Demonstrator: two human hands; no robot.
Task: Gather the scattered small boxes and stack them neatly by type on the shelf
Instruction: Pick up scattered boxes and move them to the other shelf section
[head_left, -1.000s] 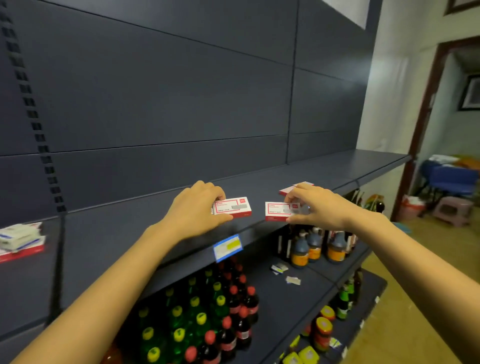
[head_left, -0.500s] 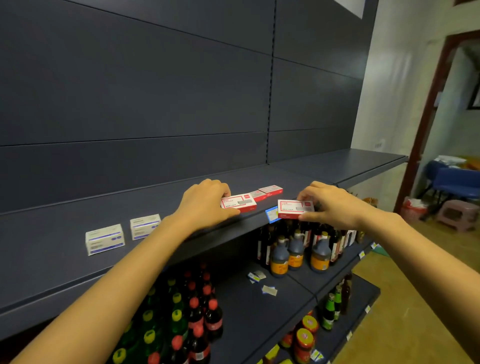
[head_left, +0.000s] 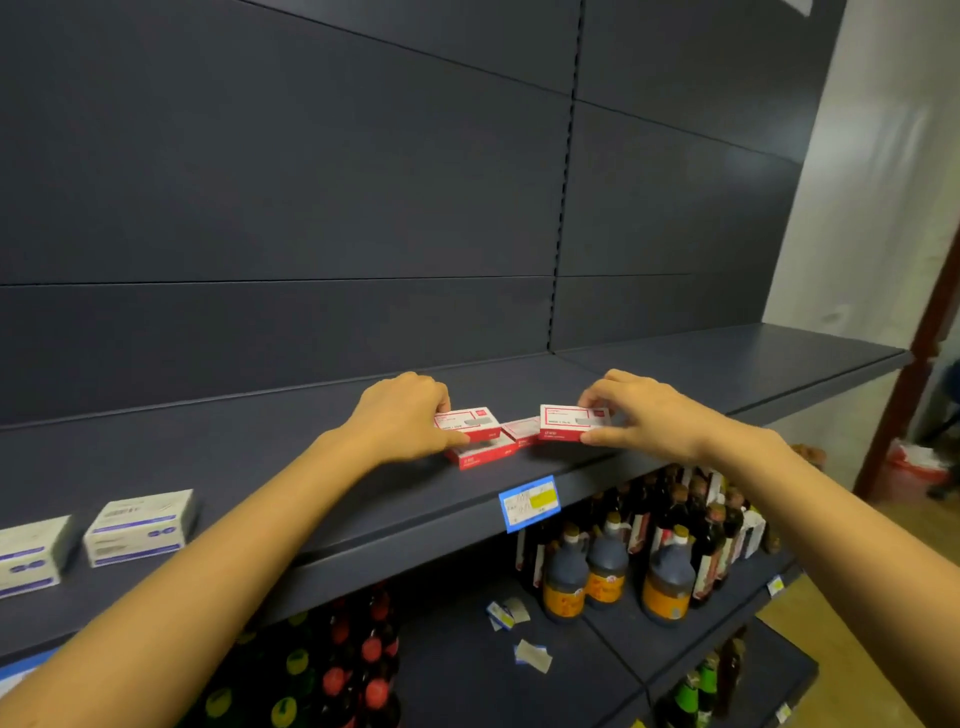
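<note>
On the dark shelf (head_left: 322, 499) my left hand (head_left: 400, 415) grips a red-and-white small box (head_left: 467, 422) that lies on top of a second red box (head_left: 480, 454). A third red box (head_left: 522, 430) lies flat between my hands. My right hand (head_left: 639, 410) pinches another red-and-white box (head_left: 569, 422) just right of it, close above the shelf. Two white boxes with blue print, one (head_left: 140, 525) and the other (head_left: 31, 553), stand side by side at the shelf's left end.
A blue and yellow price tag (head_left: 530, 503) hangs on the shelf's front edge. Below stand brown sauce bottles (head_left: 605, 571) and red- and yellow-capped drink bottles (head_left: 337, 665). Loose paper tags (head_left: 530, 656) lie on the lower shelf. A doorway opens at the right.
Both hands carried their red boxes left along the shelf. The left box now sits on another red box; the right box has come down beside the flat one.
</note>
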